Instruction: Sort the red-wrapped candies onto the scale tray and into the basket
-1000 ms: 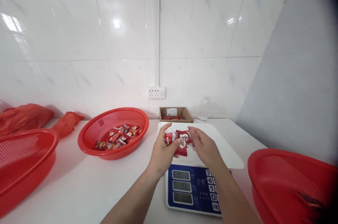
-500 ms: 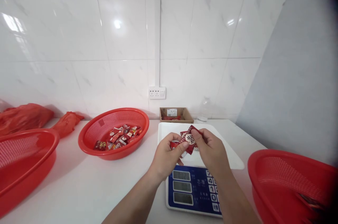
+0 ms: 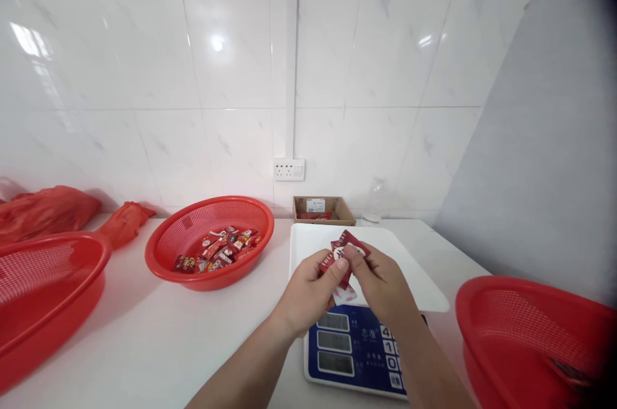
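Over the white pan of a blue-faced scale (image 3: 414, 280), both my hands hold a bunch of red sweet packets (image 3: 345, 249). My left hand (image 3: 308, 290) is closed round the packets from the left. My right hand (image 3: 380, 283) pinches them from the right with thumb and fingers. The two hands touch above the pan's near half. Below them the scale's displays and keypad (image 3: 354, 351) show.
A red mesh basket (image 3: 212, 235) with several red packets sits left of the scale. Other red baskets stand at the far left (image 3: 43, 293) and right (image 3: 530, 332). A small cardboard box (image 3: 322, 208), red bags (image 3: 48, 209) and a wall socket (image 3: 288, 169) are behind.
My hands gathered the packets off the scale pan, lifted them and closed together on them. The view shifted slightly.
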### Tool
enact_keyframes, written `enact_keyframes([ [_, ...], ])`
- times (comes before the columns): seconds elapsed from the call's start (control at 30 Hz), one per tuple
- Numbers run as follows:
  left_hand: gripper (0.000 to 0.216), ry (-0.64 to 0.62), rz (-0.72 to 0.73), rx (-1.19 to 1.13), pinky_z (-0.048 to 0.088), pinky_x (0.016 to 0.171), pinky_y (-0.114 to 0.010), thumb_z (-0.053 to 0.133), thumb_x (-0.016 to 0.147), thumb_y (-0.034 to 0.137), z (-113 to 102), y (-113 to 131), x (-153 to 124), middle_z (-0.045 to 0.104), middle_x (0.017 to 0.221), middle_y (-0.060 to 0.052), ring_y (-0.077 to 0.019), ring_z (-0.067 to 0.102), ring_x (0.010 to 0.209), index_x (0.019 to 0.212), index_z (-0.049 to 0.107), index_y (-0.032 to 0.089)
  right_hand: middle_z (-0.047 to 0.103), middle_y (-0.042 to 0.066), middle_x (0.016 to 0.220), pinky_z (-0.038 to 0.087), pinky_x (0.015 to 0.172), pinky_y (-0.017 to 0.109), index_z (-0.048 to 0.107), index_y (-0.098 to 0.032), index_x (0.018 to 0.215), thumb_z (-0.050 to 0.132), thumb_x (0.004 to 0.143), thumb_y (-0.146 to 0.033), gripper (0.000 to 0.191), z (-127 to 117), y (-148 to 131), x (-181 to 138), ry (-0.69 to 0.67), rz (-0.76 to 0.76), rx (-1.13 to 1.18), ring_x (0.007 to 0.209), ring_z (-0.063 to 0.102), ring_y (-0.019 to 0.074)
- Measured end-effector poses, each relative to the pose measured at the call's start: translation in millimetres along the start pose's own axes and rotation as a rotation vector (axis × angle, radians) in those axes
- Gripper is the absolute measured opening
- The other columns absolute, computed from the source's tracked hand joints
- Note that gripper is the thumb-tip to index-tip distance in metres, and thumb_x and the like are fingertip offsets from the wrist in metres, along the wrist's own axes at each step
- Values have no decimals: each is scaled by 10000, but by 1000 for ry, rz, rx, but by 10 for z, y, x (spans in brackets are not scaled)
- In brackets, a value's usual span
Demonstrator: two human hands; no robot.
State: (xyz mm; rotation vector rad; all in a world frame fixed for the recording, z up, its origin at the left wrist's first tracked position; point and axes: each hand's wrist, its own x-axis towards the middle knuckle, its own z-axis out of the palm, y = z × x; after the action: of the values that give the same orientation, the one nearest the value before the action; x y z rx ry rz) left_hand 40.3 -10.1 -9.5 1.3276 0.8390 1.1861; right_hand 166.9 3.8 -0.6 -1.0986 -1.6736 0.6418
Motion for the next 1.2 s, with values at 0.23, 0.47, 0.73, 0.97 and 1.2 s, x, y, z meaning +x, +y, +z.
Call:
enact_keyframes([
  [0.23, 386, -7, 31, -13, 251, 405, -180, 540, 767, 531, -19, 19, -3, 400, 554, 65, -41, 314, 436, 674, 434, 171, 556, 10, 612, 408, 563, 252, 515, -180, 648, 426, 828, -544, 415, 42, 49, 5, -34, 24, 123, 597, 500, 144],
  [0.47, 364, -65, 125, 150, 334, 547, -224, 514, 795, 493, -62, 44, -18, 481, 611, 22, -95, 426, 567, 650, 494, 160, 461, -34, 592, 380, 515, 231, 509, -186, 704, 481, 816, -525, 358, 31, 61, 6, -66, 62, 208, 564, 429, 114],
  [0.73, 340, 267, 62, 48, 249, 437, -175, 511, 790, 513, -154, 2, 49, 410, 537, 73, -55, 323, 452, 717, 453, 187, 549, -5, 581, 389, 534, 256, 543, -201, 720, 434, 813, -565, 392, -73, 243, 110, 275, 146, 18, 571, 496, 156],
  [0.97, 190, 391, 52, -75, 294, 443, -164, 497, 792, 315, -233, 52, 81, 440, 561, 79, -66, 379, 464, 955, 482, 218, 667, 23, 713, 408, 611, 295, 628, -221, 784, 472, 786, -520, 337, -118, 484, 210, 159, 214, -302, 677, 582, 202],
  [1.2, 317, 323, 124, 51, 350, 504, -178, 563, 780, 320, -168, -3, 69, 466, 634, 66, -67, 415, 507, 1070, 470, 229, 647, 112, 1020, 417, 729, 370, 639, -191, 983, 482, 783, -482, 386, -101, 630, 230, 208, 118, -457, 895, 567, 254],
])
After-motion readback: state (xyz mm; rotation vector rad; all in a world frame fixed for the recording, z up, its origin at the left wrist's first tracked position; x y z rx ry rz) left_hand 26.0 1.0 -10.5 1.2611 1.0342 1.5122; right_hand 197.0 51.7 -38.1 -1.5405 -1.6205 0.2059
